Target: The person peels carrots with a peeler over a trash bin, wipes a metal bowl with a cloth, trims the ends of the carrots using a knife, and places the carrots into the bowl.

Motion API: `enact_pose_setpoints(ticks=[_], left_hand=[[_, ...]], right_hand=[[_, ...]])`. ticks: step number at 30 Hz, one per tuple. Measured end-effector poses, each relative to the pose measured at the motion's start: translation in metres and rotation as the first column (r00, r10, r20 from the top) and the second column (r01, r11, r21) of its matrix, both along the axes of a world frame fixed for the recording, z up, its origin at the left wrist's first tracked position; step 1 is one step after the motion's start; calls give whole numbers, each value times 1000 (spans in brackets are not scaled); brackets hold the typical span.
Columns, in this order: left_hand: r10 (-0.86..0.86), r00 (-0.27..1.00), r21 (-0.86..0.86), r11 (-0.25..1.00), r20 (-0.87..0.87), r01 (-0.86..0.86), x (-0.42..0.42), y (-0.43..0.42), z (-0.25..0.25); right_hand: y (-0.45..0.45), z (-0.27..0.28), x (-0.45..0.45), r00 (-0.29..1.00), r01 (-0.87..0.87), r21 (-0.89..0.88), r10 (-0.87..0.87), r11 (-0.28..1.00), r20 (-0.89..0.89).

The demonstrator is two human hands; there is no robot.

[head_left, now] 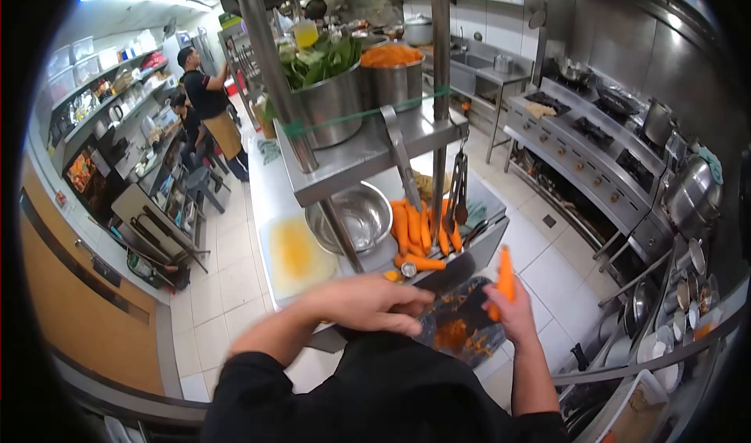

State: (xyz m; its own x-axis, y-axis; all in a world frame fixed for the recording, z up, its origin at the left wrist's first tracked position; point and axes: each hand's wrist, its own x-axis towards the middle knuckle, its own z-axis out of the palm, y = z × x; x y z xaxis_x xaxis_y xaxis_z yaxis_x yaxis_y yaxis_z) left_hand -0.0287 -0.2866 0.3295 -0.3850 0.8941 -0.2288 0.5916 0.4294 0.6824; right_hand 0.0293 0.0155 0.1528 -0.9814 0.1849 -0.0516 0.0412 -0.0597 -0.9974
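My right hand (513, 312) is wrapped round an orange carrot (507, 272), held upright over the floor right of the counter. My left hand (371, 302) reaches across in front of my chest, blurred by motion. Its thumb and fingers are apart, and I see nothing between them. Below and between my hands is a bin with a dark liner (426, 332), with orange peelings (454, 335) inside. On the counter a pile of carrots (412, 225) lies beside a steel bowl (361, 222). A white cutting board (293, 255) with an orange stain is at the left.
Above the counter, a steel shelf (344, 165) bears a pot of leafy greens (325, 107) and a pot of shredded orange food (393, 79). Tongs (460, 185) hang from it. A stove (583, 142) stands at the right. Two people (211, 99) are at the far left.
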Motion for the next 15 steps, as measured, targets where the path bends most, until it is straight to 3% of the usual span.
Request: enact_pose_setpoints(ticks=[1, 2, 3, 4, 5, 6, 7, 9, 10, 13, 15], left_hand=[[165, 973, 105, 977, 164, -183, 1, 7, -59], [240, 863, 174, 922, 444, -346, 1, 16, -100], [237, 755, 272, 833, 611, -481, 0, 24, -135], [196, 617, 321, 712, 762, -624, 6, 33, -158], [121, 460, 319, 567, 880, -759, 9, 39, -182], [280, 469, 308, 466, 838, -830, 7, 41, -204], [174, 320, 246, 349, 931, -904, 4, 34, -222], [78, 104, 73, 332, 992, -940, 5, 12, -217], [147, 109, 54, 338, 983, -939, 6, 2, -224], [395, 208, -37, 529, 895, -848, 3, -13, -234], [416, 344, -14, 654, 842, -757, 0, -9, -259]], right_hand=[[-15, 8, -5, 995, -101, 59, 100, 993, 15], [-38, 23, -7, 990, -137, 141, 130, 981, 56], [-58, 20, -10, 984, -90, 400, 144, 912, -106], [-77, 22, -18, 936, -206, 408, 301, 889, -183], [-94, 26, -14, 935, -206, 607, 337, 768, -109], [-110, 13, -15, 905, -209, 616, 389, 760, -173], [-120, -2, -17, 870, -207, 620, 433, 757, -238], [-114, -10, -18, 868, -465, 321, 496, 825, -16], [-111, -12, -23, 849, -528, 142, 524, 837, 70], [-91, -49, -30, 964, -262, 442, 252, 858, 82], [-85, -78, -22, 992, -123, 517, 86, 847, 94]])
